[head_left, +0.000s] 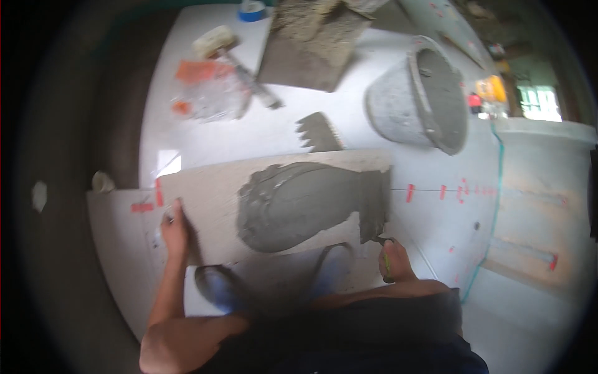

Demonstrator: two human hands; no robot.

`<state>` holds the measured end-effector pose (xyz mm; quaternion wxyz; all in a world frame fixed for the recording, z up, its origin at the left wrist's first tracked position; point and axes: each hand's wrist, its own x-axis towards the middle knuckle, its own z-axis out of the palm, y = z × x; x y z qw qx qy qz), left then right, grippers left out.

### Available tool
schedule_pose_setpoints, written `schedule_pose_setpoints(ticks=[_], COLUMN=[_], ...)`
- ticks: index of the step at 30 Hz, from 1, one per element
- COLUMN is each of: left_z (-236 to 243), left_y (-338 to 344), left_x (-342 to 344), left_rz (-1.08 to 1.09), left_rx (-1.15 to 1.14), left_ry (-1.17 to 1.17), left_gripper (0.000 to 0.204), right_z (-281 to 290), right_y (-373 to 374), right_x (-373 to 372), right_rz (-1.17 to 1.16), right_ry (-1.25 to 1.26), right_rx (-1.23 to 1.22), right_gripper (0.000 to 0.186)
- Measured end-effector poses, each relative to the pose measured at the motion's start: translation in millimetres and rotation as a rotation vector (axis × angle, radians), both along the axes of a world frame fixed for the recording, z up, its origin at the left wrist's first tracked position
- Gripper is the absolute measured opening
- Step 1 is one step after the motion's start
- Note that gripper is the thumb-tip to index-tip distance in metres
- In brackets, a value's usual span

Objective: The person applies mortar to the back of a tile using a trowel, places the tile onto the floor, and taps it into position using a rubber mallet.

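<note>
A long pale tile [205, 218] lies crosswise in front of me, with a thick patch of wet grey mortar [293, 206] over its middle and right. My left hand [175, 234] grips the tile's left edge, its thumb up along the side. My right hand [398, 260] is closed round the yellow-green handle of a trowel at the lower right corner. The trowel's blade [374, 206] looks coated in mortar and rests over the right end of the tile, crosswise to the spread. Some of my right fingers are hidden.
Beyond the tile lie a grey notched spreader [321, 132], a mallet [215, 40], a crumpled clear and orange plastic bag [215, 90] and mortar-caked slabs [305, 68]. A mortar-smeared bucket [395, 96] leans at far right. My feet [330, 268] are just below the tile.
</note>
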<state>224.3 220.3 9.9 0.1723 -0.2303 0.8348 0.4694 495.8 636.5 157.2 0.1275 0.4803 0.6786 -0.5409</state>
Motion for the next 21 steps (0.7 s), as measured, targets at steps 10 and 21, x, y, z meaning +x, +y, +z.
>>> schedule_pose_setpoints(ticks=[10,21], left_z=[11.5,-1.4], left_y=[-4.1,-7.9], left_x=[-0.6,0.4], left_rz=[0.064,0.081], left_rx=[0.069,-0.005], left_ry=[-0.053,-0.006], left_gripper=[0.064,0.066], right_z=[-13.6,31.8], right_y=[-98.4,-70.3], right_x=[-124.1,-221.5], right_rz=[0.676,1.623], right_ry=[-0.125,-0.031], right_rx=[-0.574,0.566], right_gripper=[0.034,0.044])
